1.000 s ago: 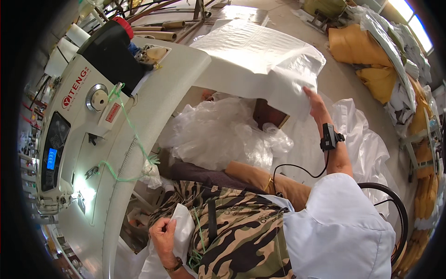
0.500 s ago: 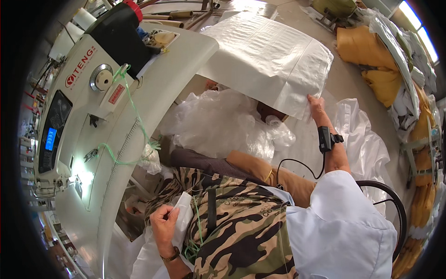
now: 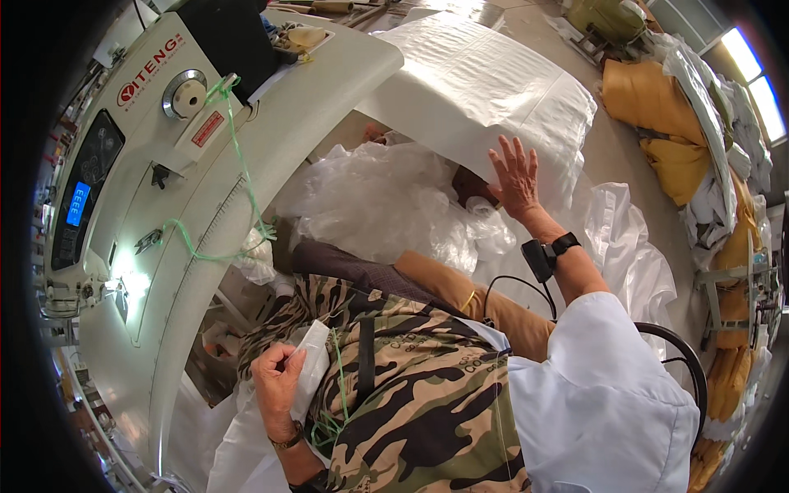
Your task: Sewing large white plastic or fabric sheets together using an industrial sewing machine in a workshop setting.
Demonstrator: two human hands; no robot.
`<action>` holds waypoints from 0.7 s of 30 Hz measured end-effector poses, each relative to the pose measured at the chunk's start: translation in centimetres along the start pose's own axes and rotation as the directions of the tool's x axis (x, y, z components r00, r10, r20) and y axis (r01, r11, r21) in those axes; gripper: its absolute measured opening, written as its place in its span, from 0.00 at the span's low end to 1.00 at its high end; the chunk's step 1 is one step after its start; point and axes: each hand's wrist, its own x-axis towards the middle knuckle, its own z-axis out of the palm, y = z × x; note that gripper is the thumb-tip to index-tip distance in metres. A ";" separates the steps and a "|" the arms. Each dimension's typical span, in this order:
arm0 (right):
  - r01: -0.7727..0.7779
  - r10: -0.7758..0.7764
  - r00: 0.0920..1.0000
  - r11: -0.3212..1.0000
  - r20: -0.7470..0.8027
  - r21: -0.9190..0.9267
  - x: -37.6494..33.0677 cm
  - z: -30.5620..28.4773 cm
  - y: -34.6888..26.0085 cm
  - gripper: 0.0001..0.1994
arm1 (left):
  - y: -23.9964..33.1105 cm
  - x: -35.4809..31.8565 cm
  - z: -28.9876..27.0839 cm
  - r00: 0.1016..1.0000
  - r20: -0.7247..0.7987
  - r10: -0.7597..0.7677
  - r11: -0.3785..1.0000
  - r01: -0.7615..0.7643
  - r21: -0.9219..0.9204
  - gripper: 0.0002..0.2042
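My right hand [image 3: 516,174] lies flat with spread fingers on the edge of a large white woven sack [image 3: 485,90], which hangs off the end of the sewing machine's table. My left hand [image 3: 278,386] is at my lap, fingers closed on a small folded white piece of fabric [image 3: 310,361] with green thread [image 3: 337,386] trailing from it. A black band with a small device [image 3: 544,255] sits on my right wrist. Between my hands lies a heap of crumpled clear plastic [image 3: 378,205].
A big white industrial sewing machine [image 3: 205,164] with a blue-lit display [image 3: 78,204] fills the left. Green thread [image 3: 234,156] runs down its body. Yellow and white sacks [image 3: 657,107] are piled at the right. More white fabric [image 3: 625,246] lies on the floor.
My right hand slid from gripping the sack's lower edge to lying flat on it, and the sack now hangs straighter. The left hand stayed at my lap with the white piece.
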 end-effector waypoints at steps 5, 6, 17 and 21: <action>0.098 -0.094 0.993 0.994 0.077 -0.051 0.8 -0.3 -0.3 0.25 | -0.3 -0.3 -0.1 1.000 -0.009 -0.001 0.999 0.001 -0.041 0.12; 0.098 -0.094 0.992 0.994 0.079 -0.053 0.9 -0.6 -0.4 0.25 | -0.3 -0.3 -0.1 1.000 -0.007 -0.005 0.999 0.005 -0.035 0.13; 0.271 -0.267 0.962 0.959 -0.058 0.084 3.3 -4.9 3.9 0.08 | -0.5 -0.3 -0.3 1.000 -0.012 0.009 0.999 -0.009 -0.033 0.12; 0.162 -0.154 0.987 0.958 -0.051 0.235 4.9 -5.7 5.7 0.09 | -0.5 -0.3 -0.3 0.999 -0.024 0.038 0.999 -0.039 -0.031 0.11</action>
